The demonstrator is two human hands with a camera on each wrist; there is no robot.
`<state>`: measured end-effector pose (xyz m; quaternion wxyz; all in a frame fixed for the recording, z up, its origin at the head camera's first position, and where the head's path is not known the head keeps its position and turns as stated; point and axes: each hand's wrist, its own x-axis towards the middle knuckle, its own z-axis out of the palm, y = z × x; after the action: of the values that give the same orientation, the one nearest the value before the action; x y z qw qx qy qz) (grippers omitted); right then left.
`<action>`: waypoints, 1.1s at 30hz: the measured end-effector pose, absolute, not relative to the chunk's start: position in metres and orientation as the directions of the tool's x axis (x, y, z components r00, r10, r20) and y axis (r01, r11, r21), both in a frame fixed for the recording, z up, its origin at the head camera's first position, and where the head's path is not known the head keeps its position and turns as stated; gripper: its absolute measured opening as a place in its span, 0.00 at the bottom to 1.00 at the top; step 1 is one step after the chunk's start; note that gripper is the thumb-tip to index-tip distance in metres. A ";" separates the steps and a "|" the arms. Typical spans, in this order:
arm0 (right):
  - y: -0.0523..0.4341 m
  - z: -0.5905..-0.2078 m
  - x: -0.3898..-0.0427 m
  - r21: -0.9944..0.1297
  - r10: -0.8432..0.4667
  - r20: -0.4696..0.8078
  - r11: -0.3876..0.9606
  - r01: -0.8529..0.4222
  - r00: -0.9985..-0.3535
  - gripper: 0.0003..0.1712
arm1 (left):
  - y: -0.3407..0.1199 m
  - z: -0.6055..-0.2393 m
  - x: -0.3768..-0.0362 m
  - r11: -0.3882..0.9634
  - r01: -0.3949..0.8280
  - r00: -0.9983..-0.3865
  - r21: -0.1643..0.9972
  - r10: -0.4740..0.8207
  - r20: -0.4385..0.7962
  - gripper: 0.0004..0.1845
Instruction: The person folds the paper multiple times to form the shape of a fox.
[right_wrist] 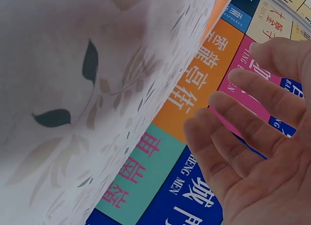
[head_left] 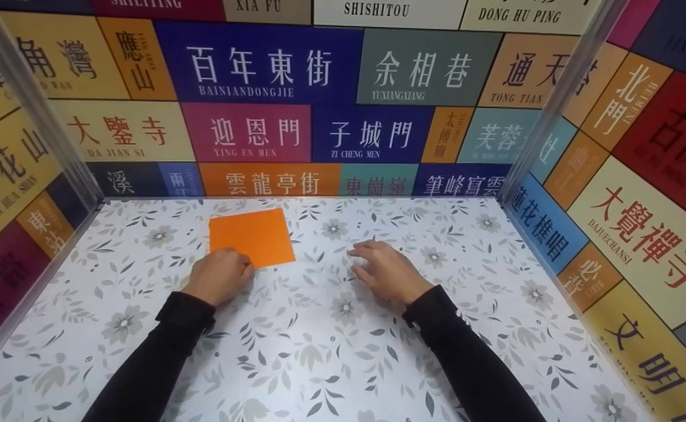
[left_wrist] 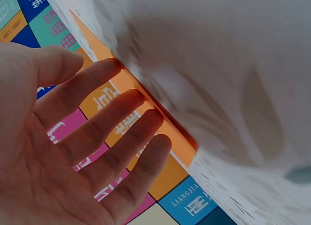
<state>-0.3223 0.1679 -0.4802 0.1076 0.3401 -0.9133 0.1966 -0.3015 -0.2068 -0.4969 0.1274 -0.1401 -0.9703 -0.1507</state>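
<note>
A square sheet of orange paper (head_left: 255,234) lies flat on the flower-patterned table, left of centre. My left hand (head_left: 218,275) is over its near edge in the head view and hides the near left corner. In the left wrist view the same orange paper (left_wrist: 181,148) shows edge-on, and the fingertips of the left hand (left_wrist: 87,137) rest at its surface, fingers spread and slightly bent. To the right of the sheet, apart from it, my right hand (head_left: 391,271) is low over the table. Its fingers are loosely bent with nothing between them, as the right hand (right_wrist: 262,132) also shows in the right wrist view.
The white table (head_left: 296,363) carries a grey leaf and flower print. Upright panels (head_left: 255,64) with colourful blocks of Chinese lettering enclose it at the back and both sides. Clear corner strips (head_left: 527,146) join the panels.
</note>
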 end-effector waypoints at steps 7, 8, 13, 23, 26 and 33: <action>0.167 -0.479 -0.318 -0.311 -0.546 0.327 0.708 -0.634 -0.771 0.20 | -0.189 -0.495 -0.298 0.901 0.350 -0.913 0.256 0.267 0.310 0.09; 0.167 -0.479 -0.318 -0.315 -0.542 0.328 0.710 -0.630 -0.774 0.20 | -0.186 -0.495 -0.298 0.898 0.357 -0.910 0.255 0.273 0.311 0.09; 0.166 -0.481 -0.316 -0.333 -0.532 0.328 0.708 -0.623 -0.781 0.19 | -0.176 -0.494 -0.294 0.888 0.377 -0.906 0.264 0.295 0.303 0.08; 0.164 -0.488 -0.316 -0.325 -0.564 0.350 0.676 -0.662 -0.748 0.19 | -0.155 -0.495 -0.284 0.870 0.406 -0.897 0.278 0.322 0.303 0.07; 0.163 -0.489 -0.315 -0.320 -0.566 0.343 0.680 -0.660 -0.750 0.19 | -0.150 -0.495 -0.281 0.859 0.417 -0.896 0.296 0.334 0.294 0.06; 0.164 -0.491 -0.314 -0.299 -0.587 0.328 0.679 -0.671 -0.740 0.19 | -0.144 -0.496 -0.279 0.847 0.409 -0.911 0.339 0.355 0.212 0.07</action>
<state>-0.3135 0.1642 -0.4908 0.1030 0.3453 -0.9104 0.2034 -0.2787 -0.1438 -0.4958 0.0707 -0.1992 -0.9585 -0.1914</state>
